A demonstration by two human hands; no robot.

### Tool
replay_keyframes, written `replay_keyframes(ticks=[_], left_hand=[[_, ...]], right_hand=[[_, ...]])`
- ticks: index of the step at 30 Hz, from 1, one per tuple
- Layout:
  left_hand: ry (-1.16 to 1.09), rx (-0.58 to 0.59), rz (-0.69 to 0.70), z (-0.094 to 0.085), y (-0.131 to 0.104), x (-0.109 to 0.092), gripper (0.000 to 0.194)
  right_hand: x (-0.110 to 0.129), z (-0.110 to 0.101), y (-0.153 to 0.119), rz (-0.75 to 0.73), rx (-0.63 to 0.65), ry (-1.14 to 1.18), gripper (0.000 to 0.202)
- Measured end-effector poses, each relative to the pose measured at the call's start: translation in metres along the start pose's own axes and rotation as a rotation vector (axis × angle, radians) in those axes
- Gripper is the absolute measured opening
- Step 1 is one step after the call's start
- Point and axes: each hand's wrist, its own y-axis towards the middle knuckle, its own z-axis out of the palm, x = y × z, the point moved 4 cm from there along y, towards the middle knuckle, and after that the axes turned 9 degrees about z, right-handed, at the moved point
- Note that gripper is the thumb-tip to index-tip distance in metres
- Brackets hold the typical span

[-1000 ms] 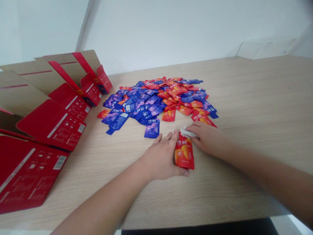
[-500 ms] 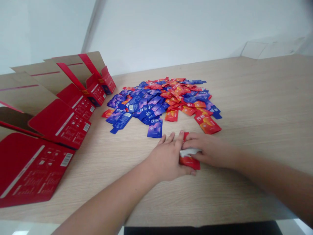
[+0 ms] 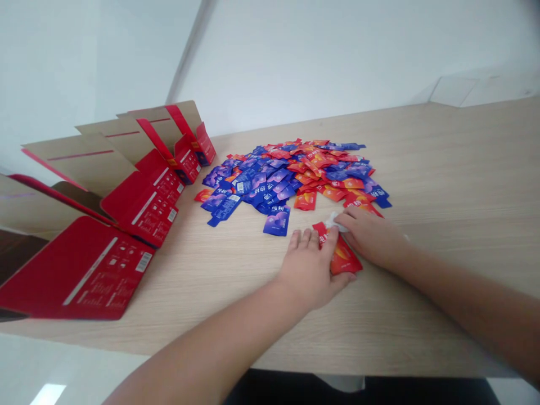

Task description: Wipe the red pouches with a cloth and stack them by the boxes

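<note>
A red sachet (image 3: 345,257) with an orange picture lies on the wooden table, tilted, in front of me. My left hand (image 3: 310,267) rests at its left side, fingers spread, with the index finger and thumb touching the sachet's edges. My right hand (image 3: 365,233) pinches a crumpled white tissue (image 3: 335,221) at the sachet's upper end. Beyond the hands is a wide pile of blue and red sachets (image 3: 274,174). A single blue sachet (image 3: 277,221) lies at the pile's near edge, and another red one is partly covered by my right hand.
Several open red cardboard boxes (image 3: 97,270) with raised tan flaps stand in a row along the left side. The wooden table (image 3: 455,169) meets a pale wall at the back. Its front edge runs below my forearms.
The tissue in my right hand has moved from the middle of the red sachet up to its top end. The sachet is turned more slantwise. The whole view has shifted a little.
</note>
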Motion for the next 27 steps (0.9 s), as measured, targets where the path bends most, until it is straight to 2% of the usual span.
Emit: replay_keyframes(ticks=[3, 7, 10, 12, 14, 18, 21, 24, 27], left_hand=[[0.052, 0.065, 0.024, -0.006, -0.013, -0.004, 0.078], [0.024, 0.129, -0.061, -0.019, -0.052, -0.002, 0.081], [0.043, 0.112, -0.184, -0.026, -0.091, 0.01, 0.077], [0.108, 0.067, -0.267, -0.031, -0.117, 0.027, 0.067], [0.208, 0.012, -0.357, -0.04, -0.142, 0.055, 0.063], [0.363, -0.043, -0.483, -0.059, -0.184, 0.132, 0.069], [0.366, -0.077, -0.46, -0.068, -0.203, 0.18, 0.074], [0.341, -0.093, -0.425, -0.07, -0.21, 0.2, 0.073], [0.333, -0.104, -0.426, -0.07, -0.21, 0.2, 0.071]], right_hand=[[-0.01, 0.001, -0.003, 0.054, -0.042, 0.042, 0.03], [-0.016, 0.004, -0.006, 0.083, -0.068, 0.073, 0.037], [-0.018, 0.005, -0.006, 0.095, -0.071, 0.069, 0.037], [-0.018, 0.005, -0.006, 0.101, -0.065, 0.066, 0.037], [-0.018, 0.004, -0.006, 0.102, -0.065, 0.066, 0.037], [-0.018, 0.002, -0.008, 0.096, -0.073, 0.078, 0.037], [-0.019, 0.002, -0.01, 0.096, -0.09, 0.074, 0.036], [-0.02, 0.003, -0.011, 0.076, -0.105, 0.073, 0.036], [-0.021, 0.002, -0.011, 0.068, -0.117, 0.091, 0.036]])
